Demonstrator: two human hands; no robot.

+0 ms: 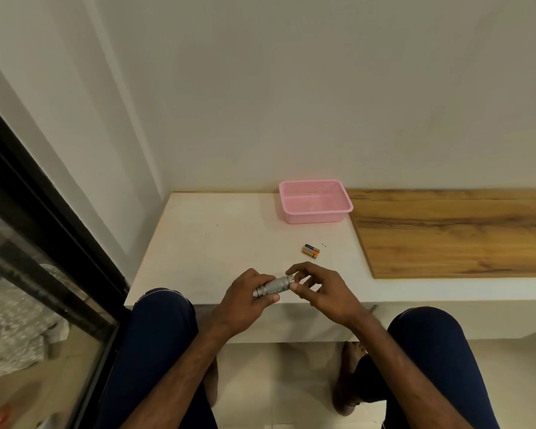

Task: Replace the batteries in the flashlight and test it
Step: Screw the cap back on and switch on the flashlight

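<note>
A small silver flashlight [274, 286] lies almost level between my two hands, just above the front edge of the white table [217, 243]. My left hand [245, 300] wraps its rear half. The fingertips of my right hand [317, 291] pinch its right end. What my right fingers cover at that end is hidden. Two orange-and-black batteries [311, 251] lie side by side on the white surface, a short way beyond my right hand.
A pink plastic basket [315, 202] stands at the back of the table against the wall. A wooden board [452, 233] covers the table's right part. A dark-framed glass door runs along the left. My knees flank the table's front edge.
</note>
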